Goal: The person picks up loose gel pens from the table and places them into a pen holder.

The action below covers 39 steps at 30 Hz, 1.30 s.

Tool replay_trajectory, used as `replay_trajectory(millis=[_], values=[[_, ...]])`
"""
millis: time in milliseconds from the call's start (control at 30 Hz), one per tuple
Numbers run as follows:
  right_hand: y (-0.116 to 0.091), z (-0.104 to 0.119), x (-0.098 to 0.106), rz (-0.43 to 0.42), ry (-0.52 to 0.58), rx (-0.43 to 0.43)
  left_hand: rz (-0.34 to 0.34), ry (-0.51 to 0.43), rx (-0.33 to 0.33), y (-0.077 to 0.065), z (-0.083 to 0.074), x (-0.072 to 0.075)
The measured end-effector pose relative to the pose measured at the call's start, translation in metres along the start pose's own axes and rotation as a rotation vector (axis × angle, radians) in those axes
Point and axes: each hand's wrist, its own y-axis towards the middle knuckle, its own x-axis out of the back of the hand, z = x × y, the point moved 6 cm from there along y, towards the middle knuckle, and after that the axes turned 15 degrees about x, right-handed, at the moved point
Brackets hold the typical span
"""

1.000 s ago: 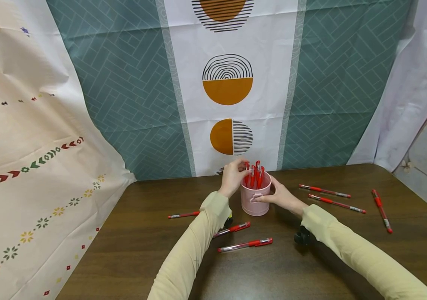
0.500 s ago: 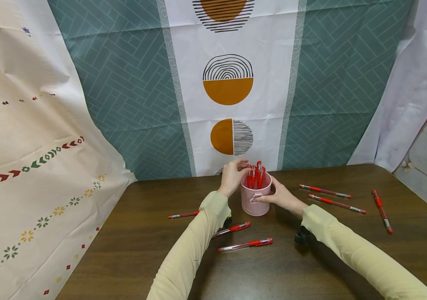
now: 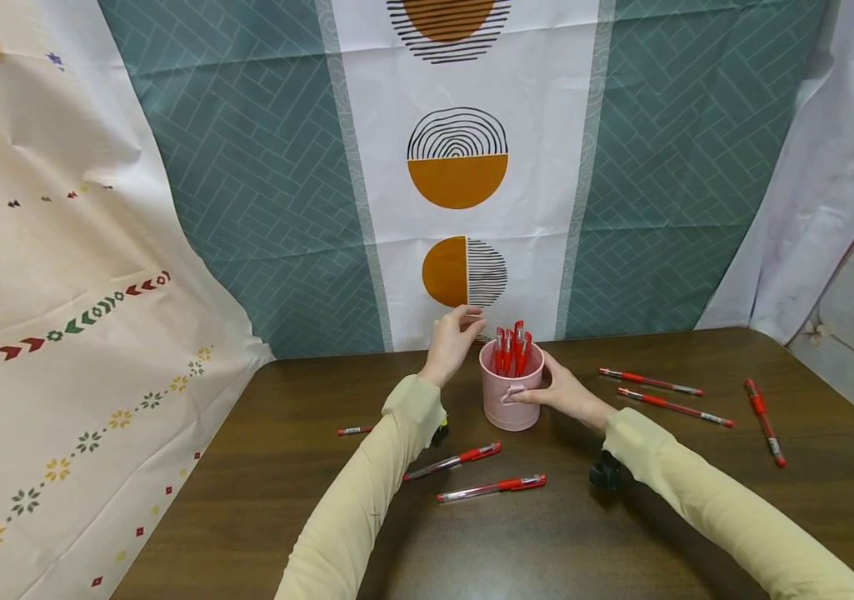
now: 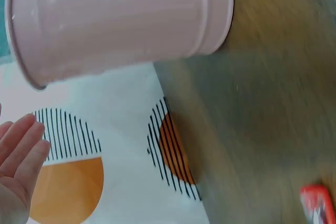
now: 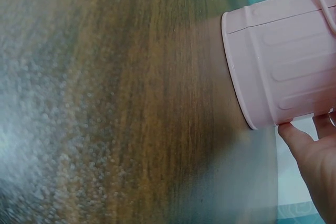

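Observation:
A small pink metal bucket [image 3: 511, 412] with a side handle stands upright on the brown table. Several red pens [image 3: 507, 357] are upright inside it, their capped ends above the rim. My right hand [image 3: 567, 392] holds the bucket's right side, thumb across the front near the handle; in the right wrist view its fingers [image 5: 310, 148] curve against the wall. Just left of the rim, my left hand [image 3: 447, 346] is raised with nothing between its fingers. The left wrist view shows those fingers [image 4: 21, 145] loosely extended, apart from the bucket [image 4: 121, 19].
Two red pens lie in front of the bucket, a farther pen [image 3: 453, 462] and a nearer pen [image 3: 491, 488]. Another pen [image 3: 354, 431] is partly hidden by the left sleeve. Three pens lie to the right, one of them a pen [image 3: 764, 422] near the edge. A patterned cloth [image 3: 471, 183] hangs behind.
My left hand has let go of a pen in the bucket and moved up and left, away from the rim. The right hand and the bucket have stayed in place.

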Motion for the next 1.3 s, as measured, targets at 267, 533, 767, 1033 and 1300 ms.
replay_trajectory(millis=[267,533,767,1033,1300], values=[[-0.002,-0.001,-0.002,-0.007,-0.001,-0.017,0.009,0.033,0.006,-0.002,0.010,0.022],[-0.001,-0.002,-0.003,-0.009,0.013,-0.009,0.048,0.088,-0.009,-0.008,0.023,0.039],[-0.002,-0.002,-0.002,-0.009,0.007,-0.015,0.151,0.213,-0.059,-0.016,0.031,0.045],[-0.003,0.000,-0.002,-0.010,0.014,-0.006,0.285,0.378,-0.107,-0.038,0.040,0.043],[-0.002,0.000,-0.002,-0.012,0.000,-0.003,0.319,0.478,-0.168,-0.058,0.042,0.044]])
